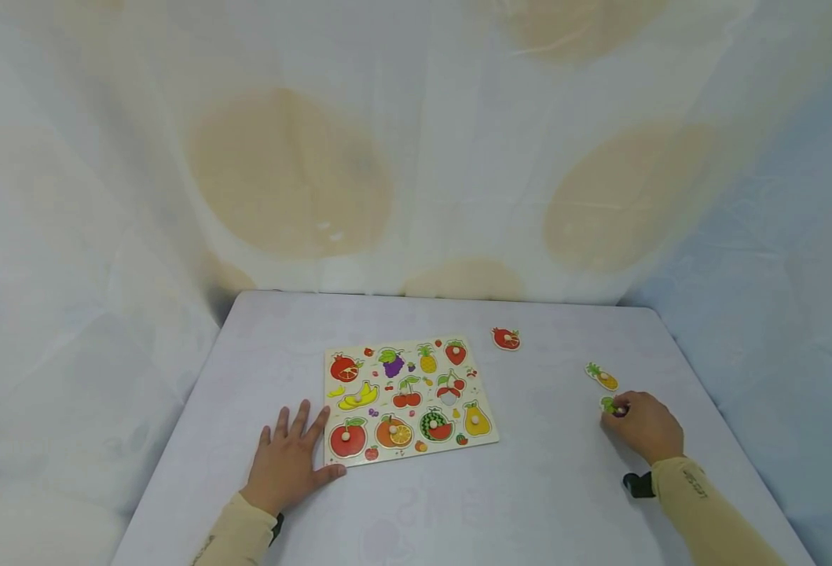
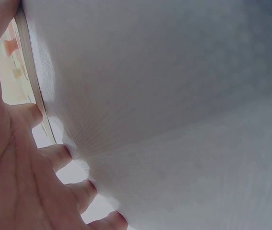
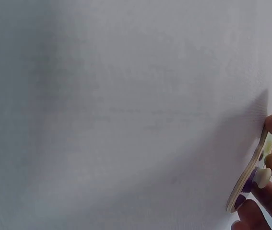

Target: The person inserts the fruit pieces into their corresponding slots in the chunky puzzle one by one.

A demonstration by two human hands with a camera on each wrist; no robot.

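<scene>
My left hand (image 1: pixel 284 468) lies palm down at the left edge of a wooden fruit puzzle board (image 1: pixel 387 409), fingers spread. Its thumb and index fingertip overlap the board's edge, and the left wrist view shows the fingers along that side. Well to the right, my right hand (image 1: pixel 645 428) grips a grape puzzle piece (image 1: pixel 607 404) with green leaves. In the right wrist view, fingertips surround the piece's pale knob (image 3: pixel 262 178), with the thumb at its edge; the piece is tilted and partly hidden by the fingers. Just beyond that hand lies a pineapple piece (image 1: pixel 602 377).
A pomegranate piece (image 1: pixel 506 339) lies beyond the board's far right corner. All of this is on a table (image 1: pixel 550 472) with a pale cloth. Hanging fabric (image 1: pixel 444 173) stands behind it, and more fabric (image 1: pixel 797 314) flanks the right side.
</scene>
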